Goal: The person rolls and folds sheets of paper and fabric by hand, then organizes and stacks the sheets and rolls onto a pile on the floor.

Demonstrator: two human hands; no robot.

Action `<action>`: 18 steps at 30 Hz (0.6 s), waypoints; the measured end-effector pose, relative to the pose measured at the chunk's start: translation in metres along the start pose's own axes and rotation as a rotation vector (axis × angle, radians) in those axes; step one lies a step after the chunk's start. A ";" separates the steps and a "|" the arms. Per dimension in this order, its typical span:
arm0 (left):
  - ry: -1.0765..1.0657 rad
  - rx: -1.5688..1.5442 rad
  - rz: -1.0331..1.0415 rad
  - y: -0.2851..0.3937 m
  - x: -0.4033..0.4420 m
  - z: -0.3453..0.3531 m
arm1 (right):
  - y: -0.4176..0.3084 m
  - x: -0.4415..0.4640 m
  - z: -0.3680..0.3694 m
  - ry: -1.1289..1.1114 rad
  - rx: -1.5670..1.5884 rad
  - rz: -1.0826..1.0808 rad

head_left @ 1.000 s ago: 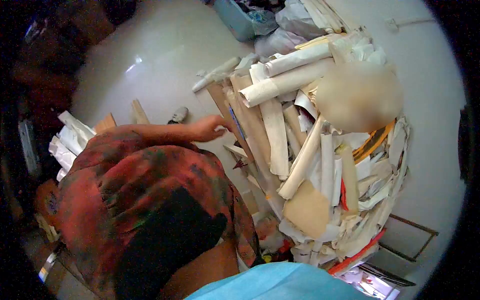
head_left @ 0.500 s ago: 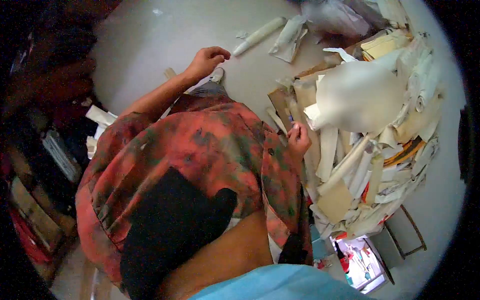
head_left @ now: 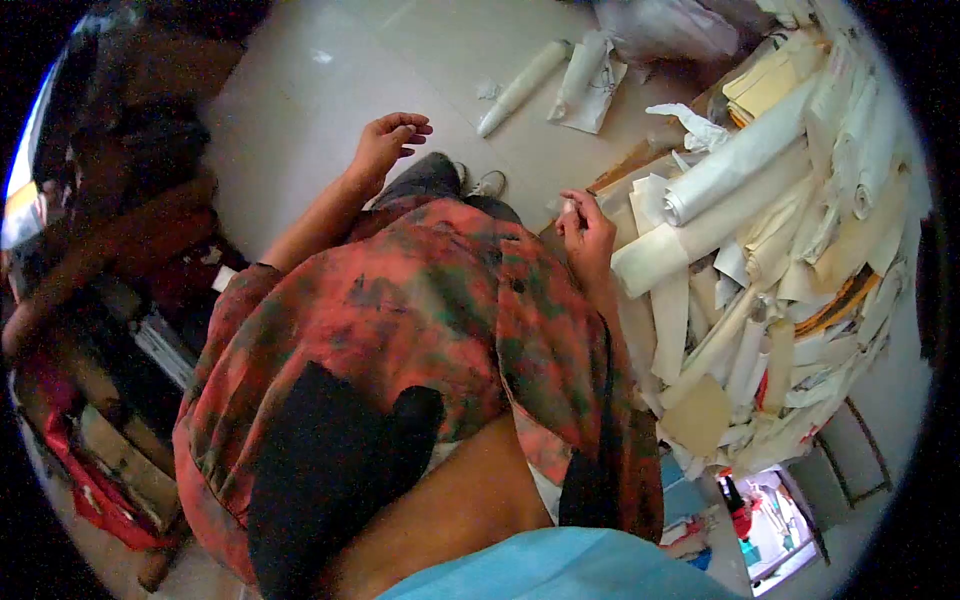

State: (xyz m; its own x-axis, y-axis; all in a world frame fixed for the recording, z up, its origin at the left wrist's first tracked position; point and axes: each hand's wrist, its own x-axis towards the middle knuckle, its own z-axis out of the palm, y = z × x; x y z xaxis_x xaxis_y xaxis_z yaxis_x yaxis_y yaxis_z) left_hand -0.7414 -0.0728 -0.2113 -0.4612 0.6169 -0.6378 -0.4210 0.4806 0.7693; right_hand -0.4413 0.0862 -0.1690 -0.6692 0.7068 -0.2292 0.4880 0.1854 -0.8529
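My left hand (head_left: 392, 145) hangs in the air over the pale floor, its fingers loosely bent and apart, with nothing in it. My right hand (head_left: 588, 228) is at the left edge of a large heap of paper rolls (head_left: 740, 150). Its fingers are bent loosely, and I see no object in them. A cream roll (head_left: 650, 262) lies just to the right of that hand; whether they touch is unclear. My red and green patterned shirt (head_left: 420, 290) fills the middle of the view, below both hands.
A thin pale roll (head_left: 525, 88) and a wrapped packet (head_left: 588, 85) lie on the tiled floor (head_left: 320, 100). Plastic bags (head_left: 670, 30) are at the top. Dark furniture and a red item (head_left: 100, 500) stand at the left. A bright screen-like panel (head_left: 775, 530) is at the lower right.
The view has swung, and the paper heap shows from another angle. My right hand, out of sight at first, has come into view and moved up. My left hand has shifted left.
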 end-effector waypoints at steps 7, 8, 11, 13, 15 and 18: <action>-0.099 0.117 -0.103 0.042 0.057 0.006 | -0.011 0.070 0.003 0.013 0.056 0.095; -0.122 0.143 -0.113 0.052 0.073 0.005 | -0.011 0.083 0.005 0.040 0.041 0.091; -0.224 0.171 -0.121 0.073 0.136 0.002 | -0.012 0.117 0.022 0.085 -0.026 0.189; -0.293 0.531 0.060 0.090 0.194 -0.013 | 0.009 0.147 0.048 0.206 -0.042 0.206; -0.353 0.325 -0.115 0.132 0.227 0.009 | 0.029 0.166 0.062 0.313 -0.083 0.267; -0.367 0.288 -0.093 0.167 0.285 -0.012 | 0.024 0.181 0.098 0.119 -0.056 0.361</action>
State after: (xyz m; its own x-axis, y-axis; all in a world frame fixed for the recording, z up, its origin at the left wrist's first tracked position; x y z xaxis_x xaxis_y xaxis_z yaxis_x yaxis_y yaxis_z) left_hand -0.9528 0.1758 -0.2650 -0.1035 0.7179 -0.6884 -0.1900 0.6651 0.7222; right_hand -0.6057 0.1521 -0.2768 -0.3806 0.8069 -0.4518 0.7127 -0.0554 -0.6993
